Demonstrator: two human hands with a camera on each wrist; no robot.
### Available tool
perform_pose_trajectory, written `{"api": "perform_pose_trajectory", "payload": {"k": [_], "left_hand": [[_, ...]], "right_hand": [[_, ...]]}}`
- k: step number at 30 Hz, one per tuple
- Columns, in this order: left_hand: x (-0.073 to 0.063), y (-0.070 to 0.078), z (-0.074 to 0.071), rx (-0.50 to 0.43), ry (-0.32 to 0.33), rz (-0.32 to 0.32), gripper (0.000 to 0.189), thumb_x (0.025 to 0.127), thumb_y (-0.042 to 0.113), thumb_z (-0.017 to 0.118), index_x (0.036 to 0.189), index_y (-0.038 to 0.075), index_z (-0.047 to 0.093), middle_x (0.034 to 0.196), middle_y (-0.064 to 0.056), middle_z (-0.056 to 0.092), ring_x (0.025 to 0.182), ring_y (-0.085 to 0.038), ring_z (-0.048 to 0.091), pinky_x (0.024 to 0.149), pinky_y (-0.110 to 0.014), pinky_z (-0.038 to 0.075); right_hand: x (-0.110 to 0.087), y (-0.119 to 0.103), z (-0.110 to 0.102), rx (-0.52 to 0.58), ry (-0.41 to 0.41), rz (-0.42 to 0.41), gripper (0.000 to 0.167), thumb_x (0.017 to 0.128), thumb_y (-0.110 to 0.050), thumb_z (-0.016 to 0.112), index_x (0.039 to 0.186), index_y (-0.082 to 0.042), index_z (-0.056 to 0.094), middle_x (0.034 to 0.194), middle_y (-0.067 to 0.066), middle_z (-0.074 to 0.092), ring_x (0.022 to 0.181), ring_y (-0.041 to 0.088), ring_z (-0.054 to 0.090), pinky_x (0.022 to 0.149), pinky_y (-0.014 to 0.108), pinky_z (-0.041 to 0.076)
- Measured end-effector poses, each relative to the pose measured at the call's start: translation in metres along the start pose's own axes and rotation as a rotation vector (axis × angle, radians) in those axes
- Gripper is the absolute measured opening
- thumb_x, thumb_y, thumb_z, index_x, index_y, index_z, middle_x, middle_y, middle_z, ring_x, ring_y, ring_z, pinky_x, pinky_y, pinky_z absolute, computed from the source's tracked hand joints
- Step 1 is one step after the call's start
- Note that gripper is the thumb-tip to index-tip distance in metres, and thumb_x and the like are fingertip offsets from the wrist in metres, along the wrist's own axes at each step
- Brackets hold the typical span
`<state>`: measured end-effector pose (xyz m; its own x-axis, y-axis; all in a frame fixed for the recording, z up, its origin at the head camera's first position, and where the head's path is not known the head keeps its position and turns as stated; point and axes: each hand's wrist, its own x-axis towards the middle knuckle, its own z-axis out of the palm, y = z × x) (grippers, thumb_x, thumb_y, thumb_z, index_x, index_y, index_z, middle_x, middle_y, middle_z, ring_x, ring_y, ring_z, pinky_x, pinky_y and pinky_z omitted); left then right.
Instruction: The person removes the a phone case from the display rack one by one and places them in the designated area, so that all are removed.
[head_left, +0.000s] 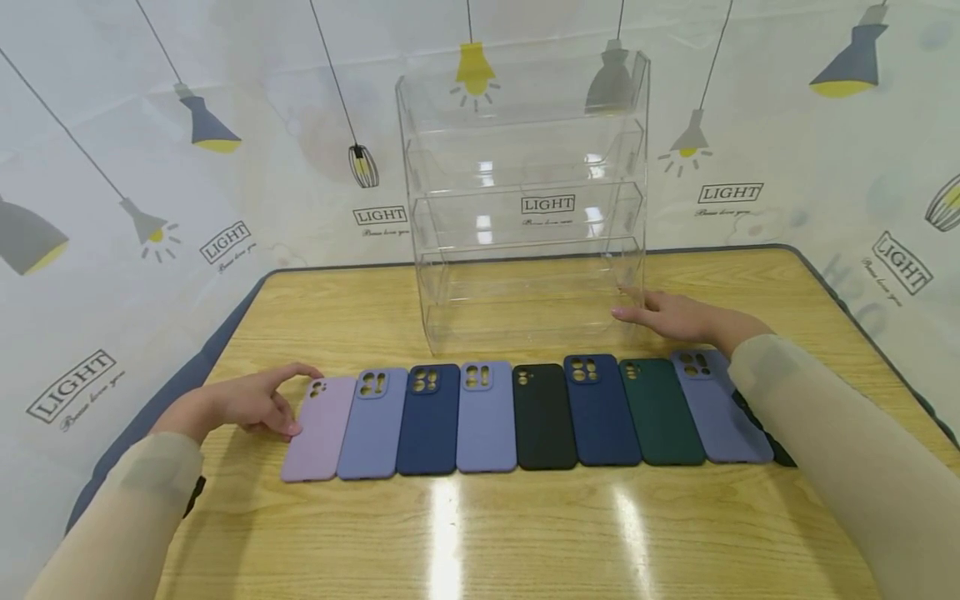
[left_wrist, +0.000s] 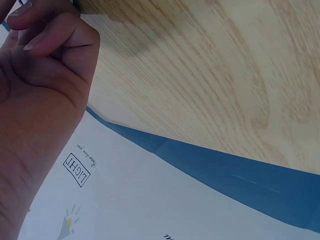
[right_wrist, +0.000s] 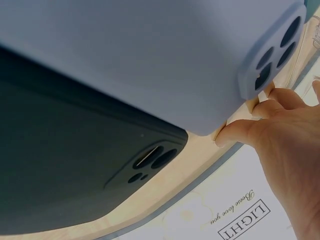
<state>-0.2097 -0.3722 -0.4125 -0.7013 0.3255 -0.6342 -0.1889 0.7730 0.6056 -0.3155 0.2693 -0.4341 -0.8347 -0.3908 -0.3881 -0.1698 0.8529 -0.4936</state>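
Several phone cases lie face down in a row on the wooden table. My left hand (head_left: pixel 258 400) is at the lilac case (head_left: pixel 322 433) on the row's left end, thumb by its left edge and a finger by its top corner. In the left wrist view that hand's fingers are bent, and the case is out of sight. My right hand (head_left: pixel 675 317) reaches to the lower right side of a clear acrylic tiered rack (head_left: pixel 532 333), thumb and fingers apart; contact is unclear. Under the right forearm lie a periwinkle case (right_wrist: pixel 150 55) and a dark case (right_wrist: pixel 75 150), the latter partly hidden.
Between the ends lie periwinkle, navy (head_left: pixel 429 425), black (head_left: pixel 545 425) and dark green (head_left: pixel 663 417) cases. The rack stands at the table's back, before a white cloth (head_left: pixel 300 217) printed with lamps. Bare wood (head_left: pixel 525 533) lies in front of the row.
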Motion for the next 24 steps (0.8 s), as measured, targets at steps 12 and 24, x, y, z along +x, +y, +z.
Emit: {"api": "perform_pose_trajectory", "payload": {"k": [12,24], "left_hand": [[0.004,-0.006,-0.007,0.013,-0.03,0.039,0.089,0.096,0.019,0.08,0.164,0.015,0.022,0.076,0.0,0.069,0.055,-0.01,0.038,0.054,-0.023,0.034],[0.0,0.036,-0.018,0.328,0.063,-0.084,0.104,0.092,0.013,0.081,0.171,0.012,0.014,0.122,-0.027,0.073,0.081,-0.031,0.07,0.065,-0.036,0.052]], "right_hand": [[0.005,0.001,-0.004,0.048,-0.021,-0.033,0.105,0.105,-0.076,0.034,0.171,-0.004,-0.004,0.174,0.036,0.006,0.159,0.06,0.012,0.125,0.078,0.019],[-0.028,0.005,-0.073,-0.042,-0.088,-0.059,0.122,0.093,-0.047,0.081,0.172,-0.012,-0.004,0.177,0.03,0.001,0.158,0.062,0.011,0.118,0.082,0.027]]}}
